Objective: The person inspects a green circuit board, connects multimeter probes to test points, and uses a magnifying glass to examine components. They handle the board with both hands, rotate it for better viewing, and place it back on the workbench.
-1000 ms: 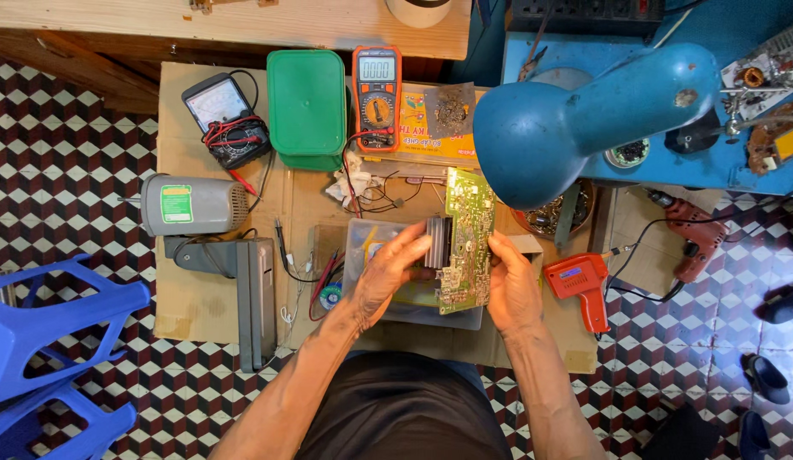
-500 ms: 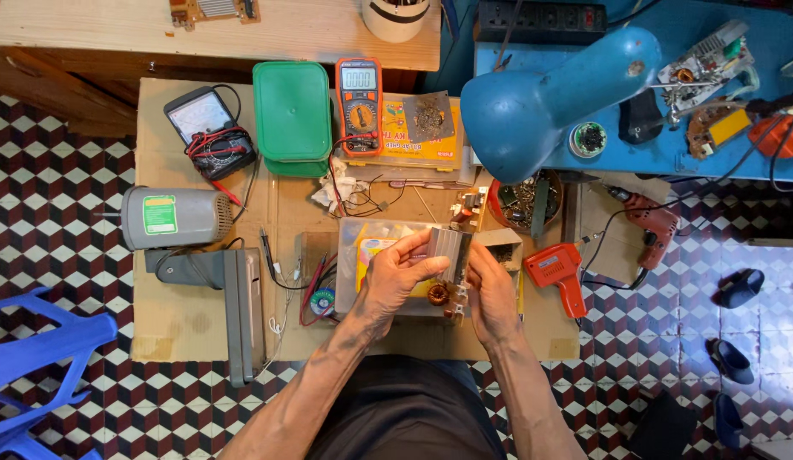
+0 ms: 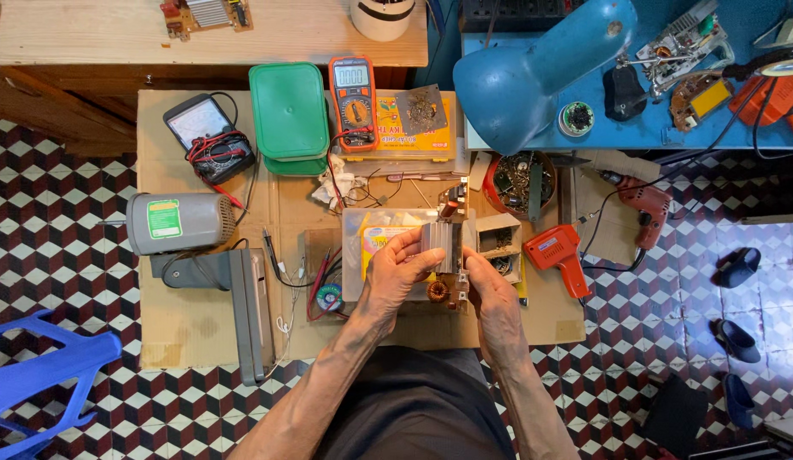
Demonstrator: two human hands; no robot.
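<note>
Nearest: left hand (image 3: 396,277) and right hand (image 3: 490,290), both pinching one circuit board (image 3: 448,247) with a finned heat sink and one copper coil, held on edge between them above one clear plastic case (image 3: 371,234). Beside it: one small cardboard box (image 3: 503,238), one orange soldering gun (image 3: 558,251), one grey motor (image 3: 179,223). Farther: two stacked green lids (image 3: 288,115), two multimeters, one orange (image 3: 352,92) and one black (image 3: 201,128), one blue lamp shade (image 3: 524,72).

Head camera looks straight down, from well above, at a cardboard-covered workbench (image 3: 183,332).
</note>
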